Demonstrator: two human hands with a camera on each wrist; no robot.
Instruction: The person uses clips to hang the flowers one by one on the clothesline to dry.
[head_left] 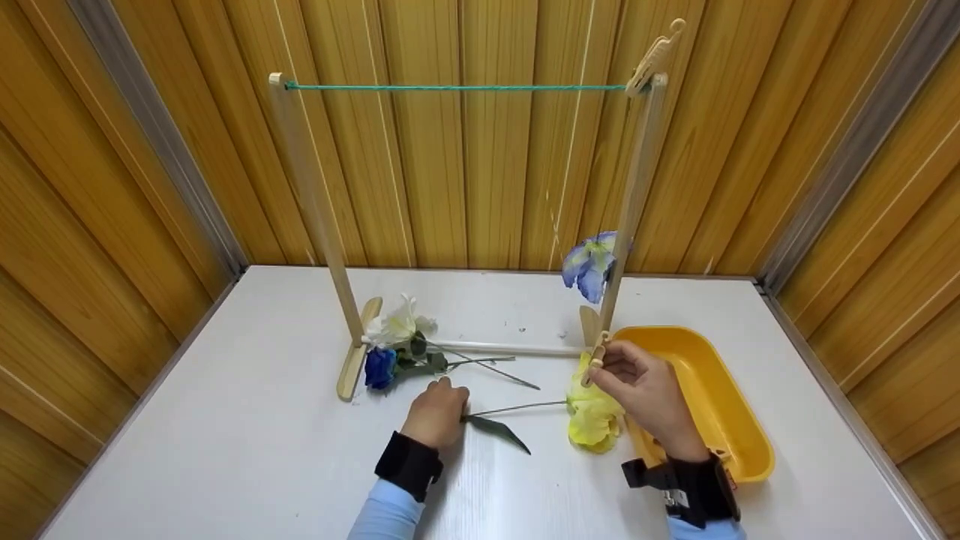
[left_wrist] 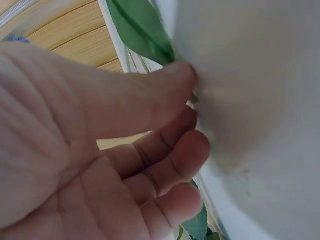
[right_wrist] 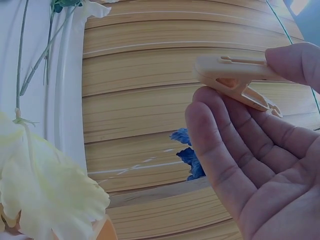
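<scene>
White table (head_left: 247,450) carries all. Wooden rack (head_left: 315,202) with green line (head_left: 450,87) at 12 o'clock; spare peg (head_left: 654,56) clipped at its right top. Yellow tray (head_left: 720,405) at 3 o'clock of hands. Blue-purple flower (head_left: 589,264) by right post; white flower (head_left: 397,324) and blue flower (head_left: 379,367) at 10 o'clock, near rack foot. Yellow flower (head_left: 592,420) flat between hands, touching tray. Left hand (head_left: 436,412) pinches its stem (head_left: 517,409), thumb against fingers. Right hand (head_left: 645,394) pinches beige clothespin (right_wrist: 235,80), thumb and fingers clamped, above bloom.
</scene>
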